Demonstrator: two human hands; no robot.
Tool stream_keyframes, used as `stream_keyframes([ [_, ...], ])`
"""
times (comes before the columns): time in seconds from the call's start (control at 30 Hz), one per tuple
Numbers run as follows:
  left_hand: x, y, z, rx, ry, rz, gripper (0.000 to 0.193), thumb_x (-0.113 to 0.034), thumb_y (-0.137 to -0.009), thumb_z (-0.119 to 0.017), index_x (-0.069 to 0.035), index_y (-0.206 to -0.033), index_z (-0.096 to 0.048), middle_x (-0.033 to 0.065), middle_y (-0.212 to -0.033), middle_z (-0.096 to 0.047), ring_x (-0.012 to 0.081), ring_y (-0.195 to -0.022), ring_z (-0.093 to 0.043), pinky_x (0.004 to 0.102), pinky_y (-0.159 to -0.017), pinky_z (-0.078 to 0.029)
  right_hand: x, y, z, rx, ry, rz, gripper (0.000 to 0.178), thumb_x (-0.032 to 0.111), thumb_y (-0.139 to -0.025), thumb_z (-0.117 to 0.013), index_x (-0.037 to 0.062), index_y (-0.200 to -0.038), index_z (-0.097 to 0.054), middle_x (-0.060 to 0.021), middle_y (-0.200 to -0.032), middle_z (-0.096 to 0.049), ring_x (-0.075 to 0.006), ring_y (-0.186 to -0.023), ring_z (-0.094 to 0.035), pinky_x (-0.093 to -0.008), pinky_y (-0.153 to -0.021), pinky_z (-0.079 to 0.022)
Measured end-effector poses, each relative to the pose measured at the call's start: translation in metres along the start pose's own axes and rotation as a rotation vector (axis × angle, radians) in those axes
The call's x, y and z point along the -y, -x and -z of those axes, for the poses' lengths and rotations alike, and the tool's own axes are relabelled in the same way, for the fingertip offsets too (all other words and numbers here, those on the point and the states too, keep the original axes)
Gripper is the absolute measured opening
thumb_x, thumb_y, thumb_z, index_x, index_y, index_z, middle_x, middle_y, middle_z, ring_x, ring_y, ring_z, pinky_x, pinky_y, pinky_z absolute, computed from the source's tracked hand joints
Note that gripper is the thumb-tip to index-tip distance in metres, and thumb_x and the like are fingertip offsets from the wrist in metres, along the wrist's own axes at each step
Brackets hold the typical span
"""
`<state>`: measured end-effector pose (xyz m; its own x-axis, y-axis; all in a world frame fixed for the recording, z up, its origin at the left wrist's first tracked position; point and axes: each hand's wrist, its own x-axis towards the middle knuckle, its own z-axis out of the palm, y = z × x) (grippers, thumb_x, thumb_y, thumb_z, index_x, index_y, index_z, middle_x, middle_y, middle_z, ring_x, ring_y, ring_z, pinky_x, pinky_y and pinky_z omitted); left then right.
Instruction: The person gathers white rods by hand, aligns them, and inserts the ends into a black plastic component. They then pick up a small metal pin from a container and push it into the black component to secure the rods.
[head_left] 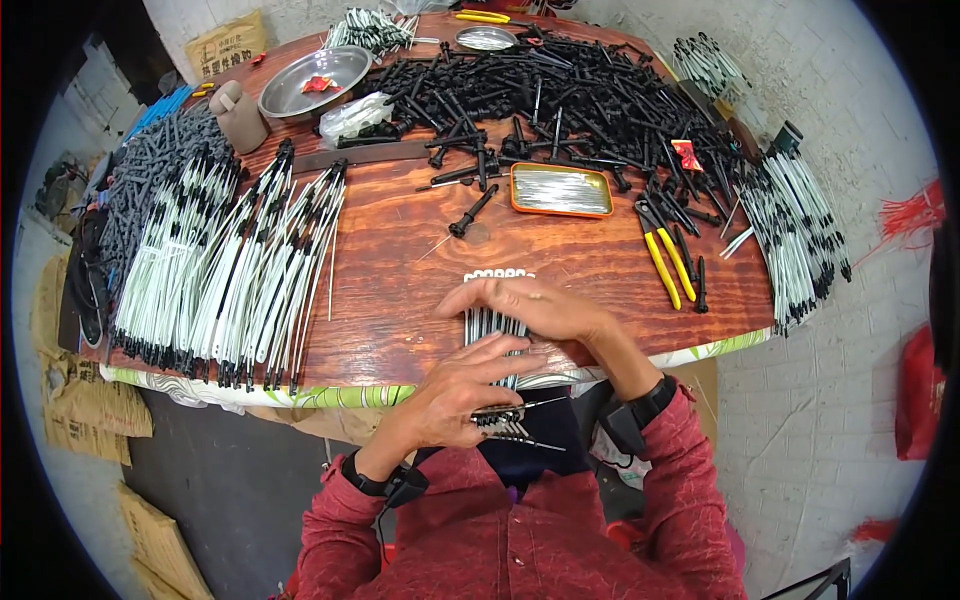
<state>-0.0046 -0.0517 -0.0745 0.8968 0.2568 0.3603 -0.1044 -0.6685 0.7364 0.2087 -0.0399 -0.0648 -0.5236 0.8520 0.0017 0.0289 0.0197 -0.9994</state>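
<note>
A bundle of thin pale rods point(494, 322) lies at the table's near edge, hooked white ends pointing away from me. Its dark-tipped ends point(500, 420) jut out past the edge above my lap. My left hand point(450, 395) wraps the lower part of the bundle, fingers laid across its top; the underside of the grip is hidden. Farther up, my right hand point(535, 308) arches over the rods just below the hooks. Its fingers stretch to the left, nearly straight, and rest on or just over the bundle. Beyond them lies one black plastic rod with a collar point(472, 212).
Bundles of white rods with black ends point(225, 270) cover the left side, more point(800, 235) the right. A heap of black plastic parts point(560, 95) fills the back. An orange-rimmed tin of metal pins point(561, 190), yellow-handled pliers point(665, 252) and a metal bowl point(345, 62) also stand here.
</note>
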Motion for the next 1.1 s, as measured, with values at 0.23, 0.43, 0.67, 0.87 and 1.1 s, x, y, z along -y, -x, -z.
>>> stream_keyframes([
  [0.23,0.004,-0.003,-0.001,0.041,0.048,-0.027,0.033,-0.031,-0.069,-0.074,-0.004,-0.089,-0.074,0.0098,-0.139,-0.061,0.0383,-0.134,-0.048,0.0521,-0.111,-0.037,0.007,0.002,-0.005,-0.014,-0.022,-0.046,0.076,0.061,-0.105,-0.02,0.0014,-0.122,-0.064,-0.0129,-0.121,-0.065,-0.0275,-0.121,-0.058,-0.0401,-0.11,-0.04],
  [0.43,0.01,0.0,-0.001,0.027,0.085,-0.027,0.033,-0.034,-0.071,-0.071,-0.006,-0.089,-0.072,0.0103,-0.136,-0.062,0.038,-0.133,-0.049,0.0519,-0.111,-0.037,0.002,0.004,0.015,-0.316,-0.413,-0.012,0.072,0.055,-0.106,-0.018,-0.0024,-0.12,-0.06,-0.0175,-0.125,-0.062,-0.0291,-0.125,-0.057,-0.0429,-0.112,-0.041],
  [0.67,0.01,0.002,0.002,0.012,0.109,-0.066,0.033,-0.034,-0.071,-0.072,-0.007,-0.09,-0.071,0.0102,-0.136,-0.061,0.0374,-0.133,-0.048,0.0522,-0.11,-0.037,0.005,0.002,0.009,-0.285,-0.26,-0.033,0.07,0.054,-0.107,-0.022,-0.0012,-0.115,-0.065,-0.0165,-0.126,-0.063,-0.0273,-0.128,-0.054,-0.0415,-0.112,-0.04],
  [0.87,0.009,-0.002,0.0,0.033,0.069,-0.072,0.03,-0.023,-0.066,-0.072,-0.005,-0.09,-0.071,0.0111,-0.135,-0.061,0.0378,-0.132,-0.049,0.052,-0.109,-0.039,0.006,0.001,0.006,0.1,0.071,0.048,0.061,0.052,-0.107,-0.034,0.001,-0.126,-0.062,-0.0116,-0.131,-0.062,-0.0251,-0.129,-0.053,-0.0401,-0.112,-0.038],
  [1.1,0.006,0.003,-0.001,0.006,-0.004,-0.047,0.03,-0.022,-0.065,-0.077,-0.008,-0.091,-0.074,0.0102,-0.135,-0.062,0.036,-0.132,-0.05,0.0511,-0.11,-0.039,0.011,0.005,0.017,-0.041,0.081,0.033,0.045,0.041,-0.104,-0.048,0.0028,-0.12,-0.066,-0.0088,-0.122,-0.066,-0.0202,-0.118,-0.058,-0.0367,-0.103,-0.044],
])
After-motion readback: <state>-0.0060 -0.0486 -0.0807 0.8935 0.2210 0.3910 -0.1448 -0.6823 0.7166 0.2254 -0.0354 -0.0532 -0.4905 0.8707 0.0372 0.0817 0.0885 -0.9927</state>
